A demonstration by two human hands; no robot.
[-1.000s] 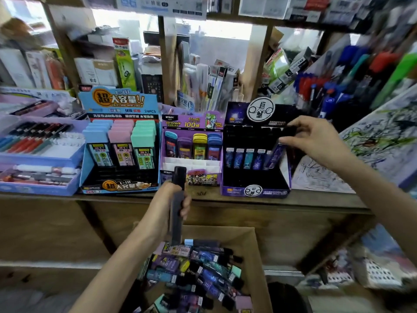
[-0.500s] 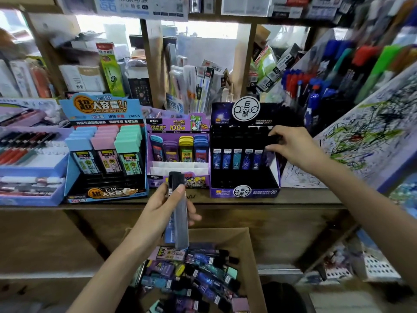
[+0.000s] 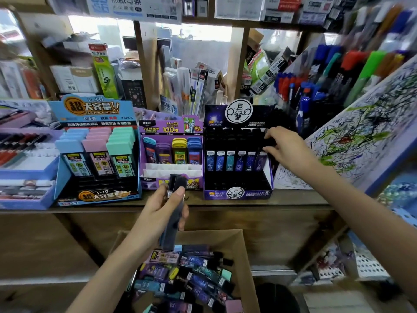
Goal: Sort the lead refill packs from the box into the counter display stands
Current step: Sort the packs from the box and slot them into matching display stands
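Note:
My left hand (image 3: 163, 207) grips a dark lead refill pack (image 3: 173, 213) upright, above the cardboard box (image 3: 244, 256), which holds several mixed refill packs (image 3: 194, 279). My right hand (image 3: 285, 147) reaches into the dark purple display stand (image 3: 237, 193) on the counter, its fingers curled on the rightmost dark pack (image 3: 261, 158) of the back row. To the left stand the purple stand (image 3: 170, 129) with coloured packs and the blue stand (image 3: 94, 195) with pastel-capped packs.
The wooden counter edge (image 3: 293, 201) runs across the middle. A tilted scribbled test pad (image 3: 361, 132) and racks of pens (image 3: 316, 86) crowd the right. A blue tray of pens (image 3: 24, 159) sits far left. Shelves of stationery rise behind.
My left hand rose slightly with its dark pack. My right hand settled its pack lower into the right end of the dark stand's row. The camera shifted a little to the right.

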